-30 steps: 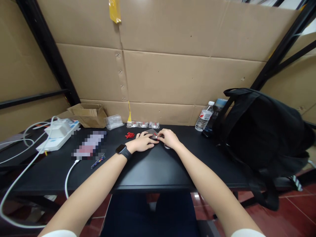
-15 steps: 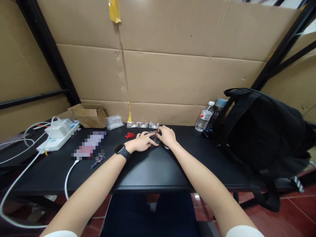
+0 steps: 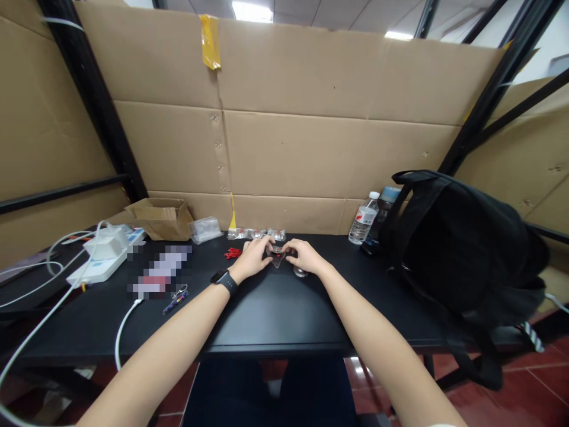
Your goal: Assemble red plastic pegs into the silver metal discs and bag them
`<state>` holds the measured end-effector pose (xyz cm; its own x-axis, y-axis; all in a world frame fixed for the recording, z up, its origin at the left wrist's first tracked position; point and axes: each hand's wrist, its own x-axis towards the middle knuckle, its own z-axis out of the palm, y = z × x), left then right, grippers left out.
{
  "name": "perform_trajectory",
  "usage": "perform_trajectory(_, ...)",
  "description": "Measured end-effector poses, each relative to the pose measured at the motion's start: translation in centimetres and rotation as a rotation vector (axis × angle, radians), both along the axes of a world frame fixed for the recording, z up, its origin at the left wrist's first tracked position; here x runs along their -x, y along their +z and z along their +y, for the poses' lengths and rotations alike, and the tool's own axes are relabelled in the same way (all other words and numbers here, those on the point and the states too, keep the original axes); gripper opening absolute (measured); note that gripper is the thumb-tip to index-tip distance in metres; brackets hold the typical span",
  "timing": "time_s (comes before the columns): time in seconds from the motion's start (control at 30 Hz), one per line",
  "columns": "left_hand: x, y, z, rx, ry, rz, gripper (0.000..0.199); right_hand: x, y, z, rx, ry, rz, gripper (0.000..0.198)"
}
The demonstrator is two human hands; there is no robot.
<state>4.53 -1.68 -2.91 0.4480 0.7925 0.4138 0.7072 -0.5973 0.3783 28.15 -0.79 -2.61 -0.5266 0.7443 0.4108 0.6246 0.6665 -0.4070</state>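
Between my two hands, over the black desk (image 3: 275,320), is a small clear plastic bag (image 3: 277,261) with something red and shiny at its top. My left hand (image 3: 255,259), with a dark watch on its wrist, has curled fingers gripping the bag's left side. The bag's right side is pinched between the thumb and fingers of my right hand (image 3: 306,256). Just under that hand lies a round silver piece (image 3: 300,272), partly covered. A small pile of red pieces (image 3: 232,254) rests left of my left hand. Several clear packets (image 3: 255,233) with silver and red contents line the back.
A cardboard box (image 3: 166,222), a stack of clear bags (image 3: 206,230) and a white power strip (image 3: 109,258) with cables stand on the left. A blurred-out phone-like item (image 3: 162,270) lies before them. To the right are a water bottle (image 3: 364,219) and a black backpack (image 3: 466,255).
My left hand has gone from lying spread over the bag to gripping its side. The right hand has shifted slightly, uncovering more of the silver piece. The view has tilted up.
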Motion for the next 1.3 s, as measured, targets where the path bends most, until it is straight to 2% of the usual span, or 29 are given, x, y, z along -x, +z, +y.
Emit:
perform_trajectory(0.07,-0.1,-0.2,0.1,-0.014,0.020,-0.014,0.043,0.5,-0.3,-0.2,-0.018,-0.025,-0.032,0.027)
perform_trajectory(0.2,0.0,-0.3,0.2,-0.013,0.024,0.021,0.020,1.6,-0.8,-0.4,-0.088,-0.100,-0.106,0.007)
perform_trajectory(0.27,0.1,-0.3,0.3,-0.019,0.023,0.021,0.018,1.8,-0.9,-0.4,-0.099,-0.117,-0.109,0.006)
perform_trajectory(0.43,0.6,-0.2,0.7,-0.019,0.046,-0.039,0.025,1.2,-0.7,0.2,-0.057,-0.159,0.047,0.006)
perform_trajectory(0.6,0.7,-0.2,1.1,0.145,0.090,-0.208,0.042,0.6,-0.4,1.0,0.090,-0.225,0.229,0.011)
perform_trajectory(0.7,0.4,-0.3,1.0,0.195,0.154,-0.197,0.046,0.8,-0.6,0.9,0.120,-0.282,0.163,0.016)
perform_trajectory(0.87,-0.1,-0.7,0.7,0.089,0.217,-0.053,0.042,1.7,-1.1,-0.3,0.045,-0.413,-0.041,0.014)
perform_trajectory(1.03,-0.3,-1.1,0.9,0.082,0.275,-0.008,0.039,2.4,-0.9,-1.2,-0.162,-0.404,-0.104,0.034)
perform_trajectory(1.1,-0.2,-1.2,1.0,0.086,0.290,-0.006,0.040,2.6,-0.7,-1.3,-0.202,-0.356,-0.115,0.029)
perform_trajectory(1.17,0.0,-1.3,1.1,0.082,0.298,0.008,0.043,2.7,-0.5,-1.4,-0.194,-0.271,-0.133,0.018)
perform_trajectory(1.3,0.3,-1.2,0.9,0.019,0.287,0.070,0.031,2.8,-0.5,-1.5,-0.123,-0.195,-0.189,0.021)
